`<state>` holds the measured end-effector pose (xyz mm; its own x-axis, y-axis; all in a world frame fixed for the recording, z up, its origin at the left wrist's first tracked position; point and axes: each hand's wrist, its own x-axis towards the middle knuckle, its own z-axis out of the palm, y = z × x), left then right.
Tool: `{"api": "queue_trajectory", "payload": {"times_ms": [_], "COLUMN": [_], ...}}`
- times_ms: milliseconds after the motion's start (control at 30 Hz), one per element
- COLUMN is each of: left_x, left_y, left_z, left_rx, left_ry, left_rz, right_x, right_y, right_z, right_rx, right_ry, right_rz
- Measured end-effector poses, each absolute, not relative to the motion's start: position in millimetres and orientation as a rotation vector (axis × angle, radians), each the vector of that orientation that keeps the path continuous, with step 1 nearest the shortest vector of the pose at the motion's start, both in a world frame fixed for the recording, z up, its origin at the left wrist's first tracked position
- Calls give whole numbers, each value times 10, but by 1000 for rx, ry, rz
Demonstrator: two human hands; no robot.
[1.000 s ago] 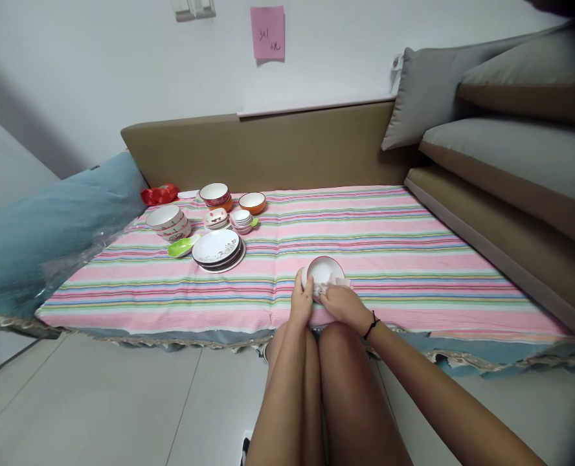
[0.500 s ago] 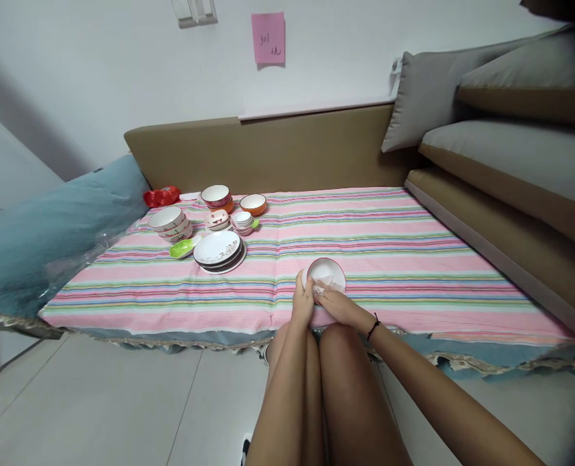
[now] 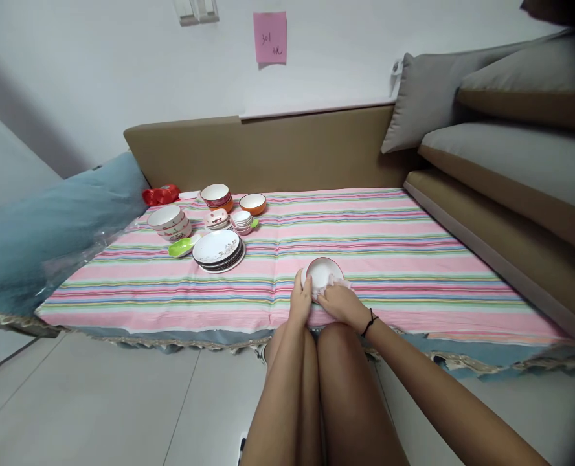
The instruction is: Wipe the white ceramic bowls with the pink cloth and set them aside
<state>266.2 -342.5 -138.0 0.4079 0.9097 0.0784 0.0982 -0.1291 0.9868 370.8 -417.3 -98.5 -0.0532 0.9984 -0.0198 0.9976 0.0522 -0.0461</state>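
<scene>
A small white bowl (image 3: 322, 270) with a dark red rim is tilted toward me just above the front part of the striped cloth. My left hand (image 3: 301, 298) grips its left side, thumb along the rim. In my right hand (image 3: 340, 302) is a crumpled, pale, thin tissue (image 3: 340, 282), pressed to the bowl's near right rim. The fingers of that hand are closed round the tissue and partly hidden. The underside of the bowl cannot be seen.
A stack of plates (image 3: 217, 247), a green leaf-shaped dish (image 3: 181, 247), patterned bowls (image 3: 169, 221), red and orange bowls (image 3: 215, 194), an orange bowl (image 3: 252, 204) and small dishes (image 3: 241, 220) stand left on the striped cloth (image 3: 346, 226). Stacked cushions (image 3: 511, 149) rise at right.
My right hand has shifted slightly with the tissue, from inside the bowl to its near right rim. The left hand keeps its hold on the bowl.
</scene>
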Motion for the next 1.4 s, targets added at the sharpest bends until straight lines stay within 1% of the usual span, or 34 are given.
{"api": "queue_trajectory", "payload": {"times_ms": [100, 167, 367, 500, 567, 600, 667, 733, 800, 867, 1033, 1100, 1167, 1300, 1400], "left_x": [2672, 2675, 2645, 2634, 2643, 2649, 2659, 2662, 2658, 2652, 2666, 2682, 2696, 2702, 2688], "left_y": [-3416, -3413, -3404, -3418, -3430, -3436, -3445, -3452, -3459, -3469, -3481, -3478, -3474, -3476, -3472], "left_z": [-1385, -1391, -1406, -1386, -1373, -1368, -1361, -1355, -1346, -1334, -1324, -1341, -1366, -1401, -1397], "left_rx": [1544, 1531, 1514, 1557, 1574, 1577, 1578, 1584, 1594, 1600, 1594, 1572, 1536, 1488, 1496], "left_ry": [929, 940, 941, 906, 877, 868, 862, 863, 849, 826, 805, 806, 822, 894, 900], "left_rz": [905, 897, 902, 903, 898, 895, 891, 896, 899, 897, 893, 878, 855, 827, 833], "right_x": [3778, 3778, 3751, 3851, 3856, 3838, 3773, 3704, 3673, 3702, 3893, 3916, 3881, 3709, 3621], "right_y": [-4226, -4263, -4516, -4610, -4583, -4555, -4485, -4425, -4405, -4426, -4468, -4428, -4374, -4319, -4357], "right_z": [-1011, -1044, -1115, -1112, -1091, -1076, -1043, -1022, -1027, -1058, -1168, -1192, -1196, -1165, -1135], "right_rx": [-1917, -1862, -1830, -2017, -2060, -2041, -1919, -1766, -1676, -1698, -2024, -2071, -2043, -2005, -2013], "right_ry": [-2399, -2388, -2003, -2126, -2151, -2153, -2101, -1940, -1784, -1805, -2159, -2205, -2200, -1943, -1855], "right_rz": [185, 207, 235, 18, -23, 29, 258, 509, 638, 598, 91, 8, 56, 301, 401]}}
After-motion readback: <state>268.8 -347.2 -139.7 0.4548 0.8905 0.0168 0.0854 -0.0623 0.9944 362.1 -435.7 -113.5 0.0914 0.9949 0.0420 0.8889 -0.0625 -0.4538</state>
